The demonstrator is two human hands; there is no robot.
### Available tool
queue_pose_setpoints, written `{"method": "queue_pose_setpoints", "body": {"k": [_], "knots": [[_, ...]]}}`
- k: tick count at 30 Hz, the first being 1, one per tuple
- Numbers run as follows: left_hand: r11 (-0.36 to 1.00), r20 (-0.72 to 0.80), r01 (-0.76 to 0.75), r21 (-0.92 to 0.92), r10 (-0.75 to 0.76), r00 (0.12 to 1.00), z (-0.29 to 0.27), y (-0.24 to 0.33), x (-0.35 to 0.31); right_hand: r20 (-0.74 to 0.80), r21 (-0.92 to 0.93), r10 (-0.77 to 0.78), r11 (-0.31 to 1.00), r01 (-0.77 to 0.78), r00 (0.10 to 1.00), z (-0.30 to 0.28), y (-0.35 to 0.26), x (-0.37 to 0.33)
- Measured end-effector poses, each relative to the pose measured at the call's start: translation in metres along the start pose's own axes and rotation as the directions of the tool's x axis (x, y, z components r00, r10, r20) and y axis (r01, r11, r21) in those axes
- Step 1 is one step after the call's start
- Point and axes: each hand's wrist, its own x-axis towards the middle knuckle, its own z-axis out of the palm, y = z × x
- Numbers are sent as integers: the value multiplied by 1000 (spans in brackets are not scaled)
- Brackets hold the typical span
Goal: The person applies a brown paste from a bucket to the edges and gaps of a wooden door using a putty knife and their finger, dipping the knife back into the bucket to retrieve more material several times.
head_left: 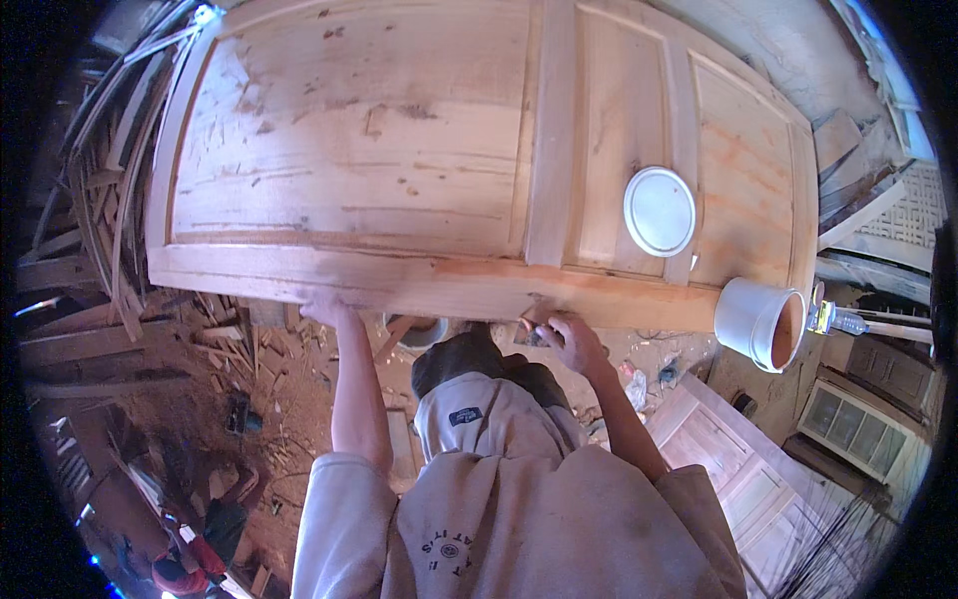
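A large bare-wood panelled door (pixel 349 140) lies flat in front of me. My left hand (pixel 324 308) is at its near edge, left of the middle; the fingers are blurred. Farther right along that edge, my right hand (pixel 571 342) is closed, fingers pinched at the wood, on something small I cannot make out. Orange-brown colour streaks the near rail beside it and the right-hand panel. A round white lid (pixel 660 212) rests on the door. At the near right corner stands a white bucket (pixel 750 321), its inside orange-brown.
Right of the bucket is a clear plastic bottle (pixel 848 320). Wood strips (pixel 110 190) are piled at the left, and offcuts litter the dirt floor. Another panelled door (pixel 714 449) and a glazed frame (pixel 854 423) are at the lower right. A person in red (pixel 185 567) is at the lower left.
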Motion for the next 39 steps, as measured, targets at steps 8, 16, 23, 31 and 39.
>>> {"method": "queue_pose_setpoints", "body": {"k": [8, 16, 23, 31, 39], "knots": [[846, 704, 532, -41, -353, 616, -69, -113, -58, -327, 346, -49, 923, 168, 944, -45, 10, -47], [902, 864, 111, 418, -432, 258, -40, -134, -106, -656, 485, 326, 873, 50, 681, -155, 71, -182], [837, 859, -341, 428, -260, 440, -52, -128, -67, -914, 187, 304, 903, -388, 267, -246, 195, -285], [900, 711, -107, 423, -256, 655, -120, -161, -90, -534, -17, 608, 688, -726, 588, -277, 230, -316], [900, 811, -194, 390, -236, 535, -170, -282, -223, -590, -255, 322, 796, -549, 740, -322, 321, -235]]}}
